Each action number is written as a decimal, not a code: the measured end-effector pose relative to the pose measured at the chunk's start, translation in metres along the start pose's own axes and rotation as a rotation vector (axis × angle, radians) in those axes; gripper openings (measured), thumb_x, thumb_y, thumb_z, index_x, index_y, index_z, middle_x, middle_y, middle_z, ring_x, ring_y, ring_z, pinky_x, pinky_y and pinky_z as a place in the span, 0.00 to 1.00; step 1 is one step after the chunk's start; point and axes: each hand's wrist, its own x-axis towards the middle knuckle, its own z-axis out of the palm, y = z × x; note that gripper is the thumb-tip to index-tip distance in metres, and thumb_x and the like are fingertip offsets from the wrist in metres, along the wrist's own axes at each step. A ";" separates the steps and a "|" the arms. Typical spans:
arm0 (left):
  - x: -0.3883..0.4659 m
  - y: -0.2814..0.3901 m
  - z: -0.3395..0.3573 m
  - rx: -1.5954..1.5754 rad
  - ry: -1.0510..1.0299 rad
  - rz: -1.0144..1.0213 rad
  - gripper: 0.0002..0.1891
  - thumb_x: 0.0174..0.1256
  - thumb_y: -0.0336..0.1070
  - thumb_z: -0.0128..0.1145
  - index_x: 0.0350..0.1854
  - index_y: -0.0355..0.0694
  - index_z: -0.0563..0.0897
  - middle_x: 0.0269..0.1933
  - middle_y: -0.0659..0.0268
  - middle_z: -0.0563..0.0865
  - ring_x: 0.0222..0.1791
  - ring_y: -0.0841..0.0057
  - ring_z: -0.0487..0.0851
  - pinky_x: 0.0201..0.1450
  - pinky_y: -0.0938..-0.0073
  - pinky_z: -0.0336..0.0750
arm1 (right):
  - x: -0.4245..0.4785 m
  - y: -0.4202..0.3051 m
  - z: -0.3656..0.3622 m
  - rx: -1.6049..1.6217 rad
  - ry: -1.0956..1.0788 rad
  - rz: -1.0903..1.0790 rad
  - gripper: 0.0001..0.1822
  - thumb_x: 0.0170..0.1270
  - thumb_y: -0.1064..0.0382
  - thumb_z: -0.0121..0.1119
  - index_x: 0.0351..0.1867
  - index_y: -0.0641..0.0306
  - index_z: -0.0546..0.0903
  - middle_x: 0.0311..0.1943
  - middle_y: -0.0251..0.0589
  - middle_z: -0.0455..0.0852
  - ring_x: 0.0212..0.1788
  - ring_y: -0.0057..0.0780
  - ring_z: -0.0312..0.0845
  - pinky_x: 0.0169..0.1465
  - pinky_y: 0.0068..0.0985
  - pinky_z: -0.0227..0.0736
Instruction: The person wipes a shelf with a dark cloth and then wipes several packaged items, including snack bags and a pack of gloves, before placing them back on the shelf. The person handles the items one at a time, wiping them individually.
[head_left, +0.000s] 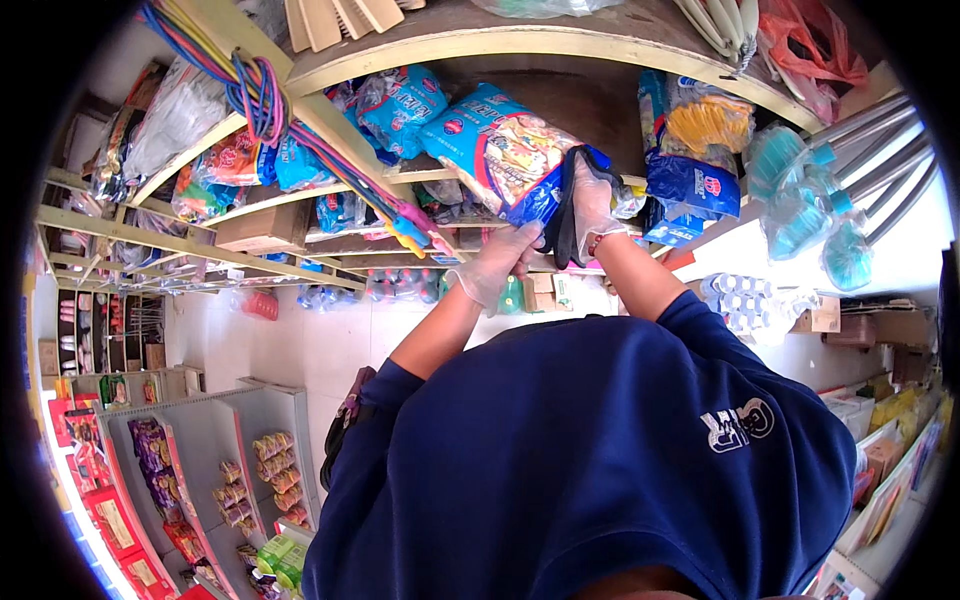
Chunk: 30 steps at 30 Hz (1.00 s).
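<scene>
My left hand (510, 255), in a clear plastic glove, pinches the lower edge of a blue plastic bag (525, 154) with a printed front and pale contents. My right hand (592, 202), gloved the same way, with a red bead bracelet at the wrist, is shut on a pair of dark gloves (561, 217) at the bag's right edge. The bag lies tilted on the front of a wooden shelf. More blue bags (401, 105) lie to its left. At its right is a stack of packaged gloves (690, 150), with yellow ones on top.
Colored elastic cords (259, 97) hang on the shelf post at the left. Toilet brushes (810, 195) in clear wrap jut out at the right. Bottle packs (405, 285) stand on the floor below. A grey rack of snacks (202, 450) is at the lower left.
</scene>
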 end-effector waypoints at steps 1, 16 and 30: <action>-0.001 0.001 -0.001 0.001 -0.004 0.009 0.21 0.64 0.56 0.57 0.31 0.39 0.77 0.19 0.73 0.71 0.14 0.85 0.66 0.16 0.81 0.65 | 0.005 0.002 -0.002 -0.008 0.020 0.043 0.30 0.61 0.44 0.62 0.51 0.70 0.78 0.43 0.38 0.82 0.38 0.27 0.74 0.44 0.30 0.73; -0.010 -0.002 -0.027 0.013 -0.041 0.028 0.19 0.65 0.55 0.56 0.28 0.43 0.76 0.18 0.74 0.72 0.15 0.85 0.70 0.18 0.83 0.67 | 0.045 0.014 -0.031 -0.077 0.086 0.185 0.27 0.66 0.42 0.54 0.53 0.63 0.75 0.43 0.40 0.83 0.38 0.32 0.79 0.43 0.33 0.76; 0.019 0.024 0.041 0.400 -0.135 -0.007 0.21 0.68 0.53 0.52 0.38 0.35 0.79 0.25 0.65 0.80 0.19 0.80 0.73 0.22 0.76 0.69 | 0.002 -0.013 -0.073 -0.088 -0.476 0.598 0.37 0.60 0.26 0.47 0.52 0.57 0.79 0.48 0.42 0.83 0.48 0.35 0.80 0.53 0.37 0.75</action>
